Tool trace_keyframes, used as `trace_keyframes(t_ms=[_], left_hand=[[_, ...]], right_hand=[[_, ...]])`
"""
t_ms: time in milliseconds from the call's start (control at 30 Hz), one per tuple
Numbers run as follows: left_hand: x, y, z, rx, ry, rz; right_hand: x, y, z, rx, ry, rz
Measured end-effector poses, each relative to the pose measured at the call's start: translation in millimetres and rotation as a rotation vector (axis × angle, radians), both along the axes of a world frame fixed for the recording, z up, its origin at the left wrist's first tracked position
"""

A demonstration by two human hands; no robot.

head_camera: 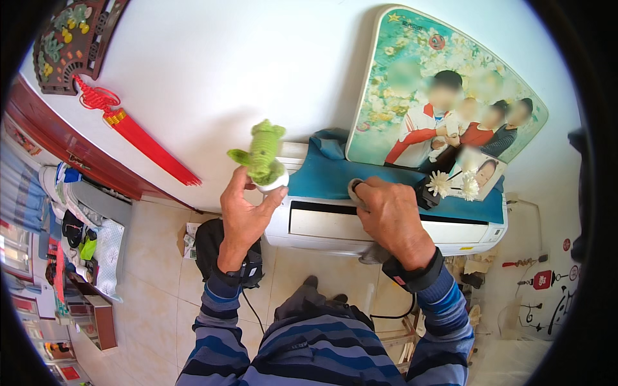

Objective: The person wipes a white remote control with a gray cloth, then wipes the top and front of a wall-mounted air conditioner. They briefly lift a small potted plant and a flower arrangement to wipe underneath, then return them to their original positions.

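Observation:
My left hand (248, 207) holds a small white pot (271, 184) with a green knitted cactus-like plant (263, 147) in it, raised beside the left end of a wall-mounted air conditioner (328, 229). A grey cloth (358, 195) is bunched in my right hand (398, 219), and part of it hangs below the palm. That hand is at the front edge of the blue cloth cover (318, 173) on top of the unit. Close by on its right stands a dark pot (427, 193) with white artificial flowers (439, 184).
A large family photo panel (434, 96) leans against the wall on the unit, with a smaller baby photo (485, 176) in front. A fan-shaped plaque (72, 43) with a red tassel (149, 144) hangs at left. Beneath is a tiled floor (159, 251); a cluttered bed (104, 246) stands left.

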State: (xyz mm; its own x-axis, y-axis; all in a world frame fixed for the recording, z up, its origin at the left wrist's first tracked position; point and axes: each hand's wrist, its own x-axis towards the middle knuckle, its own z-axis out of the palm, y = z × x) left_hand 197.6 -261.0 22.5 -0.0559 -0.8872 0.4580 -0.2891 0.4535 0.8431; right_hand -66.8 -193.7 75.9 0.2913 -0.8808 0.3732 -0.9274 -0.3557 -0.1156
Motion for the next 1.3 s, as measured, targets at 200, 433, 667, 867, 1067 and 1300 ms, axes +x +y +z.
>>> trace_keyframes(t_ms=[200, 433, 667, 867, 1067, 1300], left_hand=[[0.7, -3.2, -1.9, 0.023, 0.071, 0.000], [2.5, 5.1, -1.2, 0.008, -0.124, 0.083], [-3.4, 2.9, -11.4, -0.056, -0.210, 0.026], [-6.6, 9.7, -19.5, -0.027, -0.200, 0.056], [-6.0, 13.5, -27.7, -0.037, -0.226, 0.064], [-2.0, 26.6, -36.0, -0.088, -0.148, 0.113]], right_hand=[[3.1, -2.5, -9.6, -0.036, -0.076, -0.068], [-4.7, -2.3, -18.1, 0.025, -0.479, -0.330], [-5.7, 3.1, -22.5, -0.004, -0.546, -0.333], [8.0, 10.0, -16.3, -0.058, -0.217, -0.210], [18.7, 15.6, -11.7, 0.006, -0.151, -0.235], [13.5, 57.9, -1.1, -0.109, -0.356, -0.263]])
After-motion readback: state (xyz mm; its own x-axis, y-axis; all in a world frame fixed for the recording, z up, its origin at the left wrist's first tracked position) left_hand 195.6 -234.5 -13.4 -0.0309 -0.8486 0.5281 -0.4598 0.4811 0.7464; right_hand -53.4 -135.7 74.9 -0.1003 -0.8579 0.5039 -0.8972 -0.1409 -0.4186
